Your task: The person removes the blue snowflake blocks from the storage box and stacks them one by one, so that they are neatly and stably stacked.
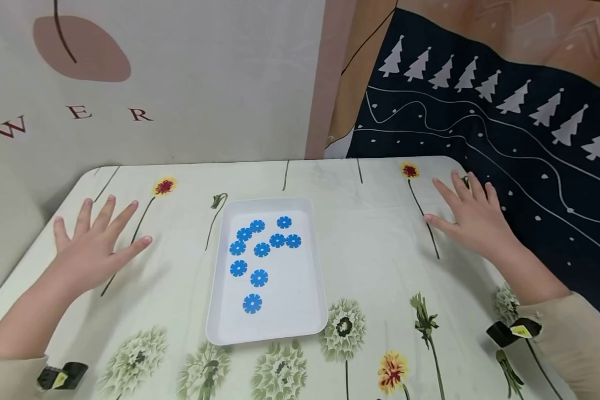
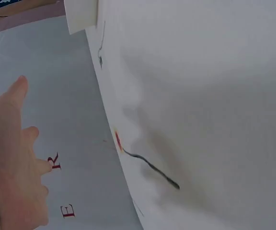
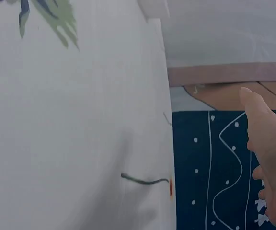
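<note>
In the head view a white tray lies on the flowered cloth, with several flat blue notched discs scattered in it, mostly toward its far and left parts. To the left of the tray my left hand hovers with its fingers spread and nothing held. My right hand is over the right side of the table, fingers also spread, holding nothing. Each wrist view shows its hand at the frame's edge, the left hand and the right hand, both apart from the cloth, where shadows fall.
The table is covered by a pale cloth printed with flowers. A light wall hanging rises behind it, and a dark blue fabric with white trees hangs at the right. Black straps circle the sleeves.
</note>
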The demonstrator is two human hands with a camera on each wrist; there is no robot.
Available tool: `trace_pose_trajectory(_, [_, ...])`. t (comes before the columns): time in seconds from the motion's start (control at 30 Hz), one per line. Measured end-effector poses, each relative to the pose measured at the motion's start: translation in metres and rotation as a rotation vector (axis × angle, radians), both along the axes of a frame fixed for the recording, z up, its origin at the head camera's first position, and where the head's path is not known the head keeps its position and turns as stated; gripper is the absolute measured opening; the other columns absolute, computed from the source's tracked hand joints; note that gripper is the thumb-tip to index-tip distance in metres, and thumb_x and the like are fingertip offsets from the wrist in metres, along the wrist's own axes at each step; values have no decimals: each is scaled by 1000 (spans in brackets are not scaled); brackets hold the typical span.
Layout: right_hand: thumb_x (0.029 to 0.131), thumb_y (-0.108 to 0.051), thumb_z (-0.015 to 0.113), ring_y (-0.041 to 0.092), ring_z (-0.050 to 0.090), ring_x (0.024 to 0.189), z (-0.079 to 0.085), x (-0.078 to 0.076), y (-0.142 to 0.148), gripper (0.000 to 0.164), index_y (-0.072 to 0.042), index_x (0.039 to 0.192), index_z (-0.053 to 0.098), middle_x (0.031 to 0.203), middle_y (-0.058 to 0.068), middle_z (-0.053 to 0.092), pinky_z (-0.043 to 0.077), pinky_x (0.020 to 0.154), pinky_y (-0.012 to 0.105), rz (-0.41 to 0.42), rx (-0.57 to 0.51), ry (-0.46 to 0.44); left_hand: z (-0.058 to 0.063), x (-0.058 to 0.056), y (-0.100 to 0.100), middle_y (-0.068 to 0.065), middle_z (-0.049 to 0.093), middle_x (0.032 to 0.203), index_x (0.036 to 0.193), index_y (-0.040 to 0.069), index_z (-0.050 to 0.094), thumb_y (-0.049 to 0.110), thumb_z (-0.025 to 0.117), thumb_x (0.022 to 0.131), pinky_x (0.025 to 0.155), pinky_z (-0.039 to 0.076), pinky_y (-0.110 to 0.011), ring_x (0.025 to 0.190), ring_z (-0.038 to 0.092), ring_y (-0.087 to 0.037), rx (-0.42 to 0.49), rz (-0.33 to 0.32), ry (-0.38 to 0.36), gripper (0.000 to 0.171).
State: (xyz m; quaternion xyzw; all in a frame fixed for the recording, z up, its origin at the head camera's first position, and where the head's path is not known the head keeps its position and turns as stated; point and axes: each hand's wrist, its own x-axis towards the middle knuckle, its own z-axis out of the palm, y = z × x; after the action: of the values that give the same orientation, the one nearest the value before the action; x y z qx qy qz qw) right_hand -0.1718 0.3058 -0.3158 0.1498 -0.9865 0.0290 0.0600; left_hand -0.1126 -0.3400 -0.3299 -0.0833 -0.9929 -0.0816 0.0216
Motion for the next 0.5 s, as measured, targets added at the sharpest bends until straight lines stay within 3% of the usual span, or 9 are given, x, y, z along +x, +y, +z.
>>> trace_pose_trajectory(0.23, [94,-55,50,39,-5,143,5,11,-16,79,-13,154,20,156,23,9,-9,109,57,44,-50,43,-2,2,16,-19,-6,157,156,21,6,51,50,95,97,-24,-65,139,-24,-36,61,-32,42,81])
trace_pose_trajectory(0.5, [92,-48,58,36,8,143,10,23,-44,74,-8,149,33,154,21,21,-1,112,55,128,-187,108,-10,0,38,-21,3,157,155,17,12,46,54,95,100,-18,-66,141,-15,-38,163,-98,85,79])
